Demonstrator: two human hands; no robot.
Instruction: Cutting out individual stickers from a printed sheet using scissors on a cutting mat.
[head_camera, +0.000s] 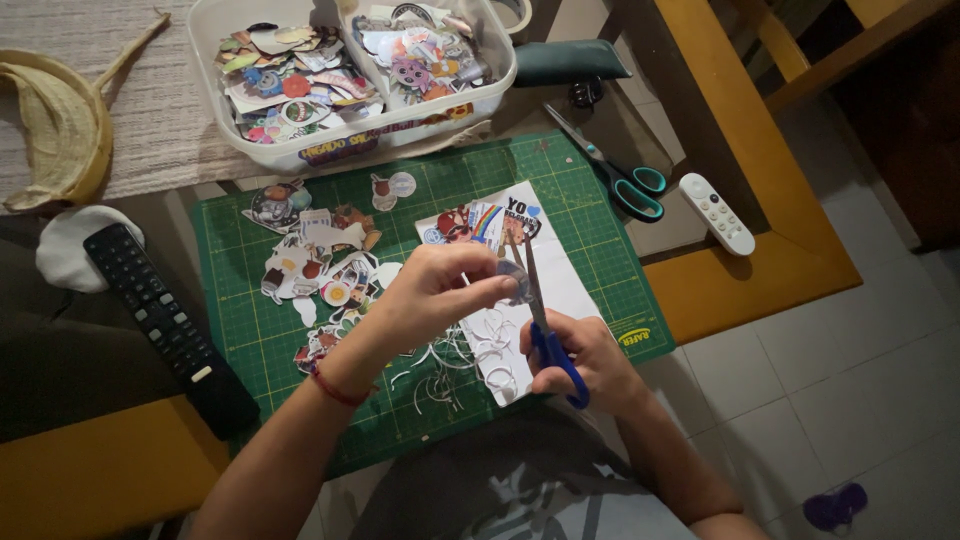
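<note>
My left hand pinches a small round sticker cutout between thumb and fingers. My right hand grips blue-handled scissors, their blades pointing up against the cutout's edge. Both hands hover over a green cutting mat. Under them lies a white sticker sheet with a few printed stickers at its top. Curly white paper trimmings lie on the mat below my left wrist. A pile of cut stickers lies to the left on the mat.
A clear two-part plastic box full of stickers stands behind the mat. Teal-handled scissors and a white remote lie at the right. A black remote, a white cloth and a banana peel lie left.
</note>
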